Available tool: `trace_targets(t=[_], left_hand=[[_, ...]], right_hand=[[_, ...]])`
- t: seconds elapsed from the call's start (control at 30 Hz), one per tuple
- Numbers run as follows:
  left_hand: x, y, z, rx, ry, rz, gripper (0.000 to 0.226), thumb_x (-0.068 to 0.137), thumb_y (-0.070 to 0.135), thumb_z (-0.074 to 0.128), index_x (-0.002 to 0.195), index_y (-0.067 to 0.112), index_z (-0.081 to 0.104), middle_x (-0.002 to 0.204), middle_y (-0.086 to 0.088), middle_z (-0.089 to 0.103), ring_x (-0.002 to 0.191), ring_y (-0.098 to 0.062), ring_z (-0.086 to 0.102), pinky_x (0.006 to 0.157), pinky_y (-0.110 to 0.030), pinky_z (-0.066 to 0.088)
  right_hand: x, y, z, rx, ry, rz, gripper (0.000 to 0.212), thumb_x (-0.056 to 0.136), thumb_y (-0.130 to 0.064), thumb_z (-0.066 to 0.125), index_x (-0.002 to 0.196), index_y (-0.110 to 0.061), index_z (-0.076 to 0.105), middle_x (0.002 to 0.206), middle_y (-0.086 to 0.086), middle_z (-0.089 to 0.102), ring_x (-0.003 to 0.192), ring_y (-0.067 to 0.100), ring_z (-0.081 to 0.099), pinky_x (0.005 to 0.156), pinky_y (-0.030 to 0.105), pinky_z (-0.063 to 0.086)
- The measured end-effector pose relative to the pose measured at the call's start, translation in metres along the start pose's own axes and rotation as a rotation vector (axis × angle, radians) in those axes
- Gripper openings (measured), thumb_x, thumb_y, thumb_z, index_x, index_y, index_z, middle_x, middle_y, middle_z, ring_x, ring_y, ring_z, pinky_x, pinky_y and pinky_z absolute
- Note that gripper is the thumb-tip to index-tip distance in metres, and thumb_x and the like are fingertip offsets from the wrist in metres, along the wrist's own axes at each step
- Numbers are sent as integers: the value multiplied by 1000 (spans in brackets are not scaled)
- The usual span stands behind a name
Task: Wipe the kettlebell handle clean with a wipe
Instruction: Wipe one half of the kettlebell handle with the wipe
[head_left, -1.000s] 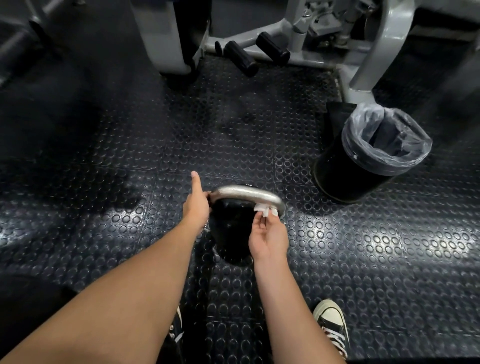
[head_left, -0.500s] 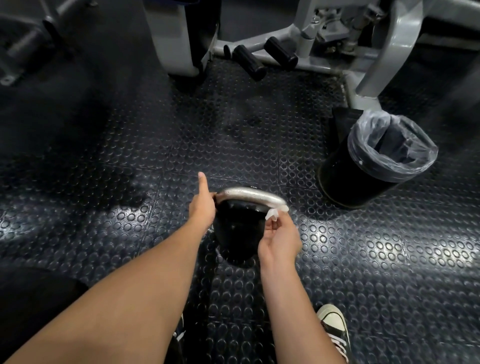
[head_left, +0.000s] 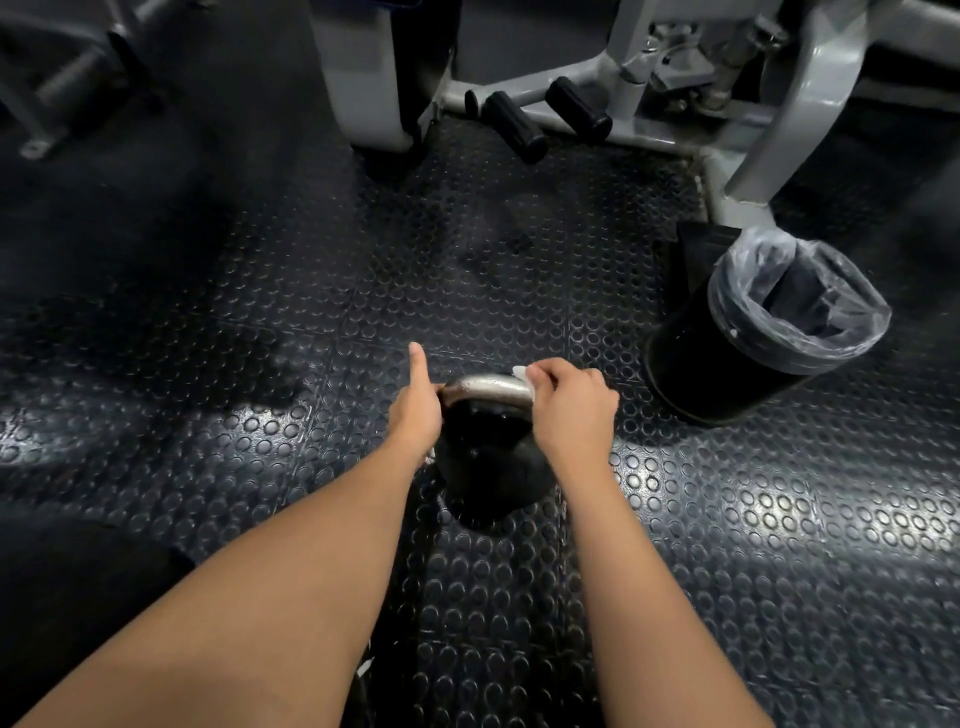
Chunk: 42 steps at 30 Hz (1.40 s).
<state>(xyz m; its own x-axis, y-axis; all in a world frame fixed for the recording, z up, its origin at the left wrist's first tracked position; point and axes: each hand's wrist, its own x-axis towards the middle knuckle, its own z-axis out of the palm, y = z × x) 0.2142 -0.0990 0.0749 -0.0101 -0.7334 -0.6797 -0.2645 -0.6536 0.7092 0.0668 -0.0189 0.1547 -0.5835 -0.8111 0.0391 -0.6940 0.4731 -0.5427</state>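
A black kettlebell (head_left: 491, 457) stands on the studded rubber floor, its silver handle (head_left: 485, 387) arching over the top. My left hand (head_left: 415, 410) grips the left end of the handle, thumb pointing up. My right hand (head_left: 569, 410) lies over the right end of the handle, fingers curled round a white wipe (head_left: 521, 373). Only a small corner of the wipe shows past my fingers. The right part of the handle is hidden under that hand.
A black bin (head_left: 748, 343) lined with a clear bag stands to the right of the kettlebell. Behind it is a grey gym machine frame (head_left: 779, 119) with black foot pegs (head_left: 540, 122). Open rubber floor (head_left: 208, 338) stretches to the left.
My right hand has moved from below the right end of the handle up and over its top, carrying the wipe with it. My left hand keeps its grip.
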Motion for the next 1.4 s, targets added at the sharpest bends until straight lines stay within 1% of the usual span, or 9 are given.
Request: trace_targets(t=[0.1,0.2,0.37,0.5,0.7,0.87,1.0,1.17,1.4], left_hand=[[-5,2,0,15,-9,7,126,59,112,0,101,29,84,110,-2,80,108,-22,71,96,-45,39],[-3,1,0,23,0,-5,139,41,118,-3,106,31,83,113,-1,78,110,-22,70,95,-46,36],[3,-1,0,6,3,2,141,33,119,-1,104,31,83,115,-1,78,111,-23,70,112,-50,43],[7,-4,2,10,-4,-2,140,38,119,-1,103,29,84,112,-3,80,109,-23,72,107,-48,43],[10,-6,1,-4,7,-4,140,35,120,2,104,30,84,113,-2,79,111,-24,72,117,-53,42],[0,-3,1,-41,0,20,133,35,120,6,99,31,81,116,-2,78,115,-25,70,121,-55,39],[1,-2,2,-39,3,19,135,36,120,6,101,30,82,117,-3,78,116,-26,69,121,-55,39],[1,-2,1,-41,0,11,136,34,120,6,97,26,82,111,-5,80,110,-26,72,117,-53,43],[12,-7,2,-43,11,-30,142,35,122,7,113,28,79,126,-4,74,122,-28,67,124,-57,35]], right_hand=[[15,7,-18,8,-102,116,22,97,-37,56,102,-25,73,93,1,72,96,23,61,91,37,42],[9,14,-26,136,-124,105,16,93,-31,64,99,-22,76,89,-2,73,83,13,62,74,22,42],[13,2,-27,165,-218,15,12,91,-28,69,97,-25,78,87,-5,71,83,8,59,74,18,40],[30,9,-31,111,-292,135,15,95,-26,64,99,-19,76,96,1,70,81,13,61,73,27,46],[19,15,-30,168,-262,6,8,90,-25,70,91,-27,78,87,-7,70,82,5,62,65,12,42],[38,13,-31,17,-342,56,14,96,-26,61,99,-21,74,99,3,68,74,6,53,69,22,41],[26,24,-35,76,-281,29,10,92,-29,67,94,-26,77,89,-6,70,72,-1,56,62,12,41],[34,6,-27,85,-341,-27,7,90,-28,70,89,-29,77,89,-2,69,79,9,63,70,23,49],[36,11,-27,-79,-339,-74,10,93,-25,66,93,-28,76,90,2,68,77,14,62,68,28,52]])
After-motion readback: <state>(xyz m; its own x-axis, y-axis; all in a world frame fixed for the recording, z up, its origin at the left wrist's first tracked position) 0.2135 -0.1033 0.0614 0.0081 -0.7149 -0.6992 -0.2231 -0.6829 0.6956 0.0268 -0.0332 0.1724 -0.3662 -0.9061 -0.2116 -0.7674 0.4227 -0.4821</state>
